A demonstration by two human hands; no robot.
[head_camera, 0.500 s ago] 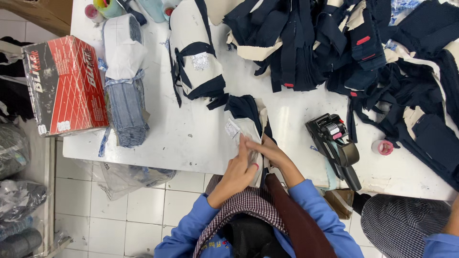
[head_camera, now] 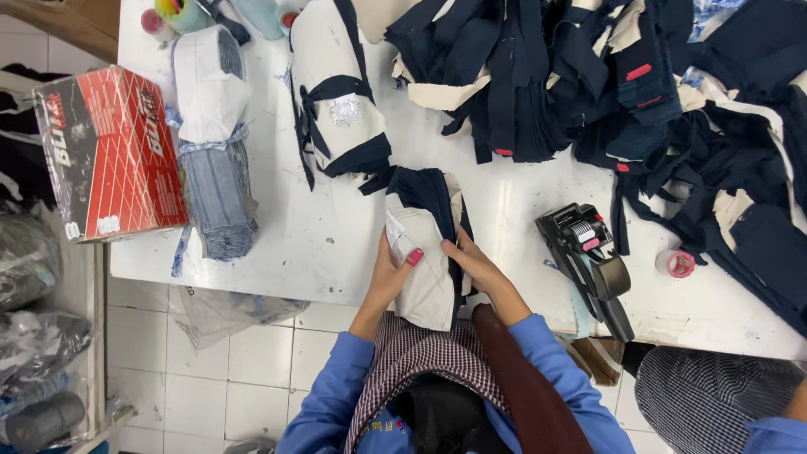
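My left hand is closed on the near left side of a small stack of cut fabric pieces, thumb on top with its pink nail showing, fingers tucked underneath and out of sight. My right hand pinches the stack's right edge, where a navy layer folds over the cream one. Half a second ago both hands were bunched close together over the middle of the stack; now they have drawn apart to its two sides, so I judge the pieces are gripped and squared between them, hanging partly over the near edge of the white table. A small white tag sits on the cream cloth just beyond my left thumb. To the right of my right hand, near but apart, lies a black labelling gun, and past it a pink roll of tape. Beyond my hands sits a tied cream-and-navy bundle; farther right spreads the navy heap. Far off my left hand stand a bundle of blue-grey cloth and a red box.
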